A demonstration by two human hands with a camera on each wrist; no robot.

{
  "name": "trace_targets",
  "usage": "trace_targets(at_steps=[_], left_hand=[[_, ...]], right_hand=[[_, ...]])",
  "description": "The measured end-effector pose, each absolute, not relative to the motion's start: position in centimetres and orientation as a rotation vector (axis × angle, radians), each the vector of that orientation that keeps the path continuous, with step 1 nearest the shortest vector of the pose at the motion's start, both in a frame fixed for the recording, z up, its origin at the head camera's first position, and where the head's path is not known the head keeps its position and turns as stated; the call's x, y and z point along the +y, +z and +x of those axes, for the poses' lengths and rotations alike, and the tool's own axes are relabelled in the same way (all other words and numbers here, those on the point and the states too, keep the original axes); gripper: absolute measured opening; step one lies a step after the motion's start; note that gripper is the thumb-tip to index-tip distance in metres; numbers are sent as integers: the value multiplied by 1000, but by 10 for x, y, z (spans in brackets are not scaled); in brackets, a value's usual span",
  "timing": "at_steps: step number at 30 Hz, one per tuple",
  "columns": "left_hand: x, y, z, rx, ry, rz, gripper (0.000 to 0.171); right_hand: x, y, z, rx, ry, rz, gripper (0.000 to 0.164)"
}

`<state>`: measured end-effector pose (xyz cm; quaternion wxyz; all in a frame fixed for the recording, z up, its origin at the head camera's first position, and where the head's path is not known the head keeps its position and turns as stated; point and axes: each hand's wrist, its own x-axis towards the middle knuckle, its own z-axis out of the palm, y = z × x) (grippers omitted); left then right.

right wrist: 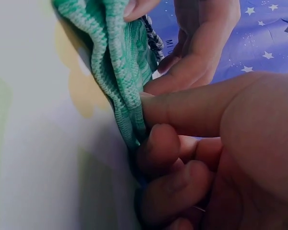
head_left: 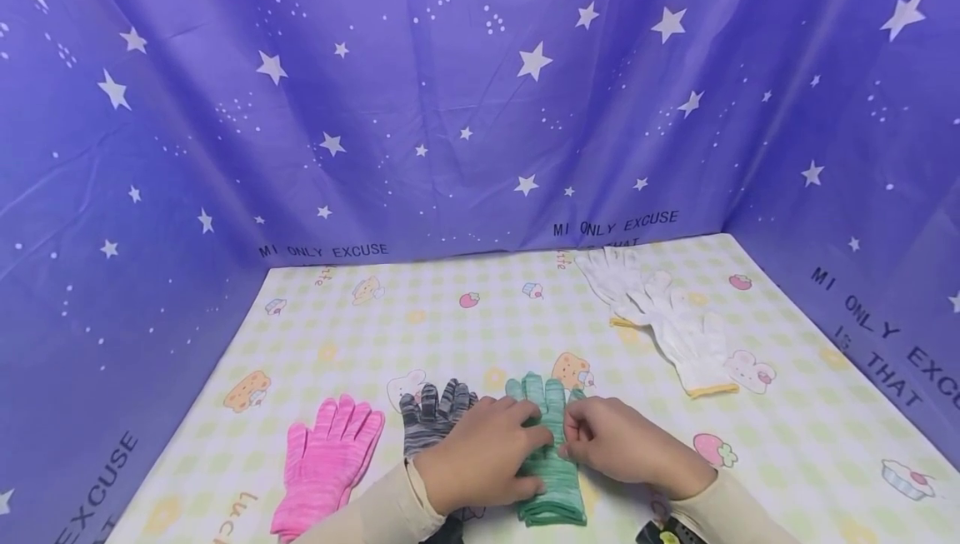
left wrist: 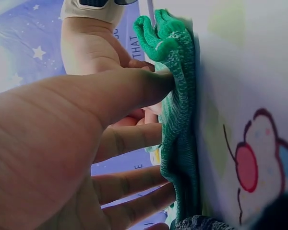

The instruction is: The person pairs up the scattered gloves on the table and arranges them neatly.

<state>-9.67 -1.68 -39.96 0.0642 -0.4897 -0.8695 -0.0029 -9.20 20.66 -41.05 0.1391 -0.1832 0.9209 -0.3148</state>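
Observation:
A pair of green knit gloves (head_left: 555, 477) lies stacked on the table, fingers pointing away and cuffs toward me. My left hand (head_left: 487, 452) rests its fairly straight fingers and thumb on the upper green glove from the left. At the right edge, near the glove's thumb, my right hand (head_left: 618, 440) pinches the green knit (right wrist: 127, 81) between thumb and curled index finger. Black-and-grey gloves (head_left: 438, 419) lie partly hidden under my left hand and forearm. Farther left is a pair of pink gloves (head_left: 330, 461), laid one over the other.
Two white gloves (head_left: 671, 323) with yellow cuff edges lie overlapping at the back right. A checked cloth with cartoon prints (head_left: 435, 331) covers the table. Purple star-printed curtains (head_left: 450, 94) enclose the back and both sides. A black band (head_left: 671, 531) circles the right wrist.

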Motion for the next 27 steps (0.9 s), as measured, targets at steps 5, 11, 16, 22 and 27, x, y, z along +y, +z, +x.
trace_targets(at_steps=[5, 11, 16, 22, 27], left_hand=[[-16, -402, -98, -2602, 18, -1485, 45], [-16, -402, -98, -2619, -11, -1498, 45], [-20, -402, -102, -2646, -87, -1517, 45], [-22, -396, -108, -2619, -214, -1528, 38], [-21, -391, -113, -2620, -98, -1526, 36]], right_hand=[[207, -412, -92, 2681, -902, -527, 22], [206, -412, -92, 2669, -910, -520, 21], [206, -409, -94, 2642, -931, -566, 19], [220, -403, -103, 2691, -938, -519, 17], [244, -394, -115, 2919, -735, -281, 22]])
